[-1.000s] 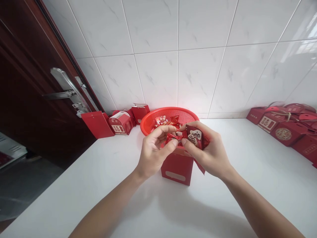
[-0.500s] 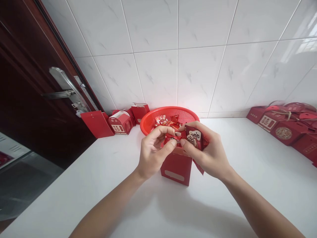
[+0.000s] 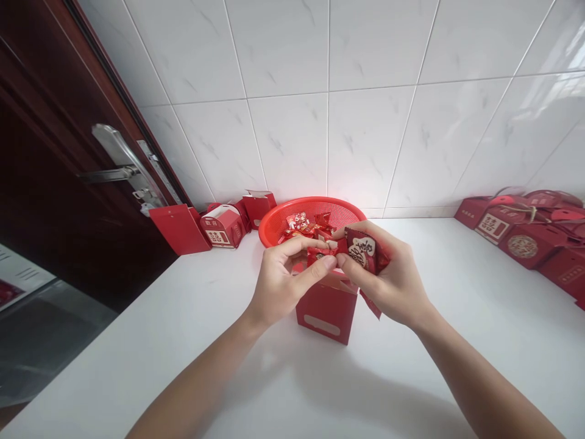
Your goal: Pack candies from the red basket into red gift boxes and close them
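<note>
Just above an open red gift box [image 3: 325, 308] on the white table, both my hands meet at the fingertips. My left hand [image 3: 286, 274] pinches a small red wrapped candy [image 3: 320, 251] between thumb and fingers. In my right hand [image 3: 388, 277] is a dark red candy packet [image 3: 363, 249] with black characters on a cream patch. Its fingers are closed around the packet, and the thumb touches the candy in the left hand. A pointed red piece [image 3: 370, 305] hangs below the right hand. Behind them stands a red plastic basket [image 3: 320, 202] with several wrapped candies, partly hidden by my hands.
Several red gift boxes [image 3: 222, 228] stand at the back left beside a dark door [image 3: 59, 183] with a metal handle [image 3: 123, 161]. More red boxes [image 3: 525, 244] are grouped at the right. A tiled wall [image 3: 287, 146] borders the table [image 3: 183, 341] behind.
My hands have shifted slightly to the right, still holding the candy and the packet. The packet has tilted a little, and more of the box's open top shows.
</note>
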The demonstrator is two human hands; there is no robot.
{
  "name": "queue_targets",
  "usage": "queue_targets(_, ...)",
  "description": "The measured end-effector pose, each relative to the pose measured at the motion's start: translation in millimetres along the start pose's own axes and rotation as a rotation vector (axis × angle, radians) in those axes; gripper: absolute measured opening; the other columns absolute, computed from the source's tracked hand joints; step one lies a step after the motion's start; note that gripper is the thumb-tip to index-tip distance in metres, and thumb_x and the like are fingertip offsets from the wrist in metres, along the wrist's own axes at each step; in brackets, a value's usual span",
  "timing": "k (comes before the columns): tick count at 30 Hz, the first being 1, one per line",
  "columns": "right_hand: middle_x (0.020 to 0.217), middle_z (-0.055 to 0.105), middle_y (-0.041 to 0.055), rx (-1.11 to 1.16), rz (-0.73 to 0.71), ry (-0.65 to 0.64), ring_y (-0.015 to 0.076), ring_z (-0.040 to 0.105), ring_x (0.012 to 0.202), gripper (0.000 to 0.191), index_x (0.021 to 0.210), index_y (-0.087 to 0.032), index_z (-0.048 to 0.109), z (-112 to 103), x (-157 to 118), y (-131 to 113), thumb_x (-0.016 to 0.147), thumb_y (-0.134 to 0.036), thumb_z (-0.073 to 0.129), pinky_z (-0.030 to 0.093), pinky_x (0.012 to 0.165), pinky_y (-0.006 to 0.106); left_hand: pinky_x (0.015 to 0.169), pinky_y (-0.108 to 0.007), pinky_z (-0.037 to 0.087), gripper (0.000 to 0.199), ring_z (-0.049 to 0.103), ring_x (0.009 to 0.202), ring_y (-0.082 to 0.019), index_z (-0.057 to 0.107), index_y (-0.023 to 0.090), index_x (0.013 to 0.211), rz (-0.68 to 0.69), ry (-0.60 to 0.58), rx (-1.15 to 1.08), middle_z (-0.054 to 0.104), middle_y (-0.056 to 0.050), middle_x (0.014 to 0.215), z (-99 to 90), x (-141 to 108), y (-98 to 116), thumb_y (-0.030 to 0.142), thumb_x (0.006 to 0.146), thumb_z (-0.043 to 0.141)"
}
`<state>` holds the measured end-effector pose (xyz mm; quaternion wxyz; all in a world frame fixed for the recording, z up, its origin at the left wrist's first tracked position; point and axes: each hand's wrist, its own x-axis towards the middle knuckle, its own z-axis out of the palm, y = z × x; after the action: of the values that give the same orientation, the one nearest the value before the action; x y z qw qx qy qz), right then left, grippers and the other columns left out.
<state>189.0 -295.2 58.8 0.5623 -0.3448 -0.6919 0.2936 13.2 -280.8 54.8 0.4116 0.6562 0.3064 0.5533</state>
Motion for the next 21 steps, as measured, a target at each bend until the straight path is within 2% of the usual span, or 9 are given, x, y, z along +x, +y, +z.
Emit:
queue_targets(6,0.104,0.072,0.0032,0.028,-0.013,0.009,0.0164,0.068,0.076,0.015,0.101,-0.023,0.063,-0.6,-0.3,0.8,0.087,-0.018,0.067,0.062,0.069,0.032,0.085,-0.033,0.063,0.011,0.076,0.094,-0.023,0.081,0.022,0.088,-0.045,-0.006,-0.113,0.081,-0.005,0.1,0.2,0.5,-3.6,0.029,0.08,0.084)
queue_targets(11,0.097,0.073,0.0029,-0.005,-0.02,0.05,0.0156,0.067,0.07,0.013,0.099,-0.022,0.064,-0.6,1.4,-3.8,0.086,-0.02,0.068,0.059,0.061,0.028,0.085,-0.033,0.064,0.007,0.076,0.094,-0.022,0.081,0.023,0.086,-0.019,0.002,-0.18,0.081,-0.004,0.097,2.7,1.4,-4.6,0.027,0.081,0.083)
queue_targets(17,0.076,0.066,0.0001,0.05,0.056,0.053,0.0146,0.062,0.057,0.013,0.097,-0.024,0.065,-4.2,4.9,-6.8,0.086,-0.024,0.072,0.05,0.045,0.025,0.088,-0.035,0.063,0.019,0.074,0.103,-0.025,0.079,0.023,0.098,-0.047,-0.018,-0.125,0.078,-0.007,0.111,1.7,0.2,-1.2,0.029,0.081,0.083)
queue_targets(21,0.069,0.062,-0.0023,0.184,0.146,0.012,0.0106,0.054,0.048,0.018,0.101,-0.023,0.068,-9.0,6.7,-7.6,0.087,-0.031,0.075,0.049,0.041,0.024,0.082,-0.03,0.062,0.025,0.074,0.091,-0.02,0.076,0.022,0.101,-0.048,0.086,-0.219,0.078,-0.004,0.098,-5.5,3.2,-1.0,0.027,0.078,0.086)
